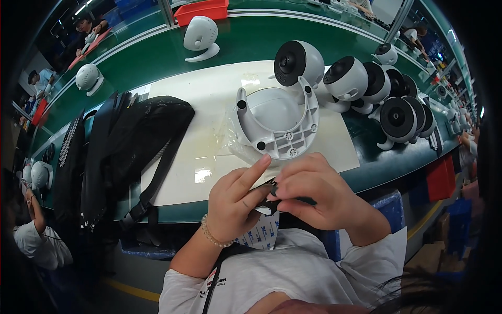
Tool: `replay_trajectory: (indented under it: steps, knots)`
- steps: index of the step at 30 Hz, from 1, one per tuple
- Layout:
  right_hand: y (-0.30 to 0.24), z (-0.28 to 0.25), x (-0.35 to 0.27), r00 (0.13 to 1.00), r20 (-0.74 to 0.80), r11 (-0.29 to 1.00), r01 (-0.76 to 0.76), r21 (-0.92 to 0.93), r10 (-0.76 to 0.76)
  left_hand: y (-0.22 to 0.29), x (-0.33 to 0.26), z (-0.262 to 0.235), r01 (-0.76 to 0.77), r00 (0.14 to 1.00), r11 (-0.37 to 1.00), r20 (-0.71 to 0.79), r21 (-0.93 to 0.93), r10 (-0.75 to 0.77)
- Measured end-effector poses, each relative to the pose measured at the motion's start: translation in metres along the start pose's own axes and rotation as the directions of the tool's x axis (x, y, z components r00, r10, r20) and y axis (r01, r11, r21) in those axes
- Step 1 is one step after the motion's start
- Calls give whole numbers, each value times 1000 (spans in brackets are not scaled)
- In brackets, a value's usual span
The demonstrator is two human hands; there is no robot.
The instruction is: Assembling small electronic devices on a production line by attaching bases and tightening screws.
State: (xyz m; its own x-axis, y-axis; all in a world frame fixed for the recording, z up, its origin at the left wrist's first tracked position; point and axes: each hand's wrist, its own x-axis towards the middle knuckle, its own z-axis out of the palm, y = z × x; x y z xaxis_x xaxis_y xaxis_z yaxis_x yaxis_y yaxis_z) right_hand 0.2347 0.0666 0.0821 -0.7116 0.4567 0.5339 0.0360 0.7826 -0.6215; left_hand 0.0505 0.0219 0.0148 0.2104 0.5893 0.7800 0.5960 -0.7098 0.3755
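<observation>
Across the view runs one long green bench (392, 165), with one white board (191, 162) on it. One black bag (141, 123) lies over the board's left side. Near the board's middle sits one white plastic shell (277, 118), its two prongs pointing away from the person; clear plastic (232, 133) shows beside it, and three black spots (241, 105) are visible on it. One red tray (201, 11) stands at the top edge. At least eight round white housings with black fronts (300, 63) crowd the right, some overlapping, so an exact count cannot be told.

Both hands are just in front of the shell, at the bench's near edge. The left hand (230, 199) is half curled, one finger out straight, gripping a black piece (267, 208). The right hand (319, 193) is nearly closed, fingertips pinching one small dark pad (274, 191). One patterned sheet (261, 234) hangs below; whether a hand holds it cannot be told.
</observation>
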Motion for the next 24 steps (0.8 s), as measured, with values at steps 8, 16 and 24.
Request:
replay_trajectory:
  steps: [8,16,24]
  knots:
    - [9,28,-10,884,-380,953,301,18,-272,5,5,-4,100,995,988,19,-116,-99]
    - [7,29,-2,905,-233,932,361,-25,-357,9,8,-5,158,986,981,72,-112,-150]
    - [18,32,-10,879,-185,885,459,74,-440,5,3,-7,296,953,925,143,-237,-268]
